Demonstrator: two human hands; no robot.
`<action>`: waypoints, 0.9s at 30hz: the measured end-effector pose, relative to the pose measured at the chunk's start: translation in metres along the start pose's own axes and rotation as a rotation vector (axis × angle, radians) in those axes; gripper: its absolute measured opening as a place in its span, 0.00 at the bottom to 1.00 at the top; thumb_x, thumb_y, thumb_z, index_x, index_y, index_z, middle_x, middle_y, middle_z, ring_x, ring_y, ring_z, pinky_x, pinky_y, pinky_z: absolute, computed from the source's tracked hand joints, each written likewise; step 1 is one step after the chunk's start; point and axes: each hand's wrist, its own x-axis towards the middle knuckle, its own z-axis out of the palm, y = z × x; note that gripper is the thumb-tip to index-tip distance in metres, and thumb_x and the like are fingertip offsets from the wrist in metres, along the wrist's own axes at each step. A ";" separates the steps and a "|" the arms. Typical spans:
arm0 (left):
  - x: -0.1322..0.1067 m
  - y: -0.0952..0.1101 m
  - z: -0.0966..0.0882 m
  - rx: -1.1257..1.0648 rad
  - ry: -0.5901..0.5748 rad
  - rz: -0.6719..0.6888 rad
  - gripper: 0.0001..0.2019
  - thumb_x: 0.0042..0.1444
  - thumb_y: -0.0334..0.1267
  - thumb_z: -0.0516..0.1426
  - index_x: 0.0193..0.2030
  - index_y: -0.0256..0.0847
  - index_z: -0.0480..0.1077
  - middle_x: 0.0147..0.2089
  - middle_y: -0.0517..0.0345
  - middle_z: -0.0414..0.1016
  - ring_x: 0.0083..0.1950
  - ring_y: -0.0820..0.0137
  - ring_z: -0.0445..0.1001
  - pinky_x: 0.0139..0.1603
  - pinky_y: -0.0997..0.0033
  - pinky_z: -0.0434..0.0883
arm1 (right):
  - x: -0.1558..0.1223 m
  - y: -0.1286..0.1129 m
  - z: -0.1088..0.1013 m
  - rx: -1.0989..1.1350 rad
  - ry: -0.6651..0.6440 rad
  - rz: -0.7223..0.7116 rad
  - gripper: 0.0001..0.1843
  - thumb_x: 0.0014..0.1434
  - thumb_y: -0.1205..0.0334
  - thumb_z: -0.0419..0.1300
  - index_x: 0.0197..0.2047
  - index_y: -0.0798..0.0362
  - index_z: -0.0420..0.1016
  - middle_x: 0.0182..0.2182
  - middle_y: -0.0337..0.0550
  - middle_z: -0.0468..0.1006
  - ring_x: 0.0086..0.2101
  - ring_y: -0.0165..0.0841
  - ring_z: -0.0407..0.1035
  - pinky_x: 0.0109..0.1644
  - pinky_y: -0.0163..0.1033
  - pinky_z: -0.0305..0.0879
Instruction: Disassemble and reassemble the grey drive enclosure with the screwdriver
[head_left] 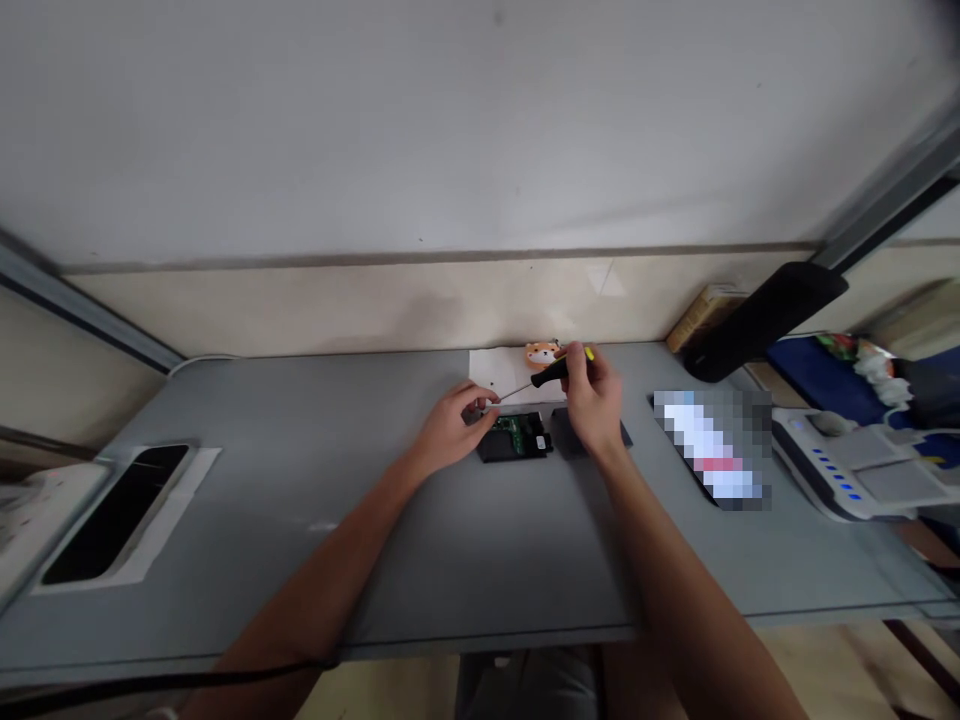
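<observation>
My right hand (594,402) is closed round the black and yellow handle of a screwdriver (551,373), its thin shaft slanting down to the left. At the tip, the fingers of my left hand (454,425) are pinched together; whatever they hold is too small to make out. Just below the tip lies an opened black device (517,440) with a green circuit board showing, partly behind my left fingers. A flat dark cover (570,432) rests on the desk to its right, partly hidden by my right hand. Behind sits a sheet of white paper (487,368).
An orange and white animal-faced trinket (541,354) lies by the wall. To the right are a phone with a blurred screen (712,450), a black cylinder (765,320) and a white charger unit (862,465). Another phone (120,515) lies on the grey desk (300,420) at left.
</observation>
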 end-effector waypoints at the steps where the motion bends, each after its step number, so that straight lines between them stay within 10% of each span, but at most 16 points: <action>1: 0.000 0.000 0.000 -0.003 -0.001 0.008 0.03 0.62 0.33 0.59 0.39 0.43 0.76 0.35 0.61 0.73 0.35 0.71 0.71 0.41 0.71 0.71 | 0.000 0.000 0.000 0.003 0.001 0.001 0.30 0.62 0.30 0.54 0.29 0.51 0.70 0.18 0.32 0.63 0.21 0.26 0.57 0.25 0.34 0.54; 12: 0.002 -0.001 -0.003 0.097 0.098 -0.091 0.09 0.61 0.29 0.54 0.38 0.42 0.76 0.35 0.59 0.77 0.33 0.71 0.71 0.39 0.71 0.70 | 0.000 0.006 -0.002 -0.131 -0.050 0.001 0.27 0.64 0.34 0.53 0.33 0.51 0.72 0.19 0.32 0.63 0.22 0.27 0.57 0.28 0.36 0.53; 27: -0.002 0.011 -0.017 0.118 -0.242 -0.171 0.18 0.61 0.30 0.48 0.50 0.45 0.76 0.21 0.67 0.65 0.23 0.70 0.65 0.29 0.72 0.61 | -0.002 0.006 0.000 -0.157 -0.059 -0.046 0.29 0.64 0.33 0.52 0.34 0.52 0.74 0.21 0.35 0.69 0.23 0.28 0.61 0.30 0.36 0.56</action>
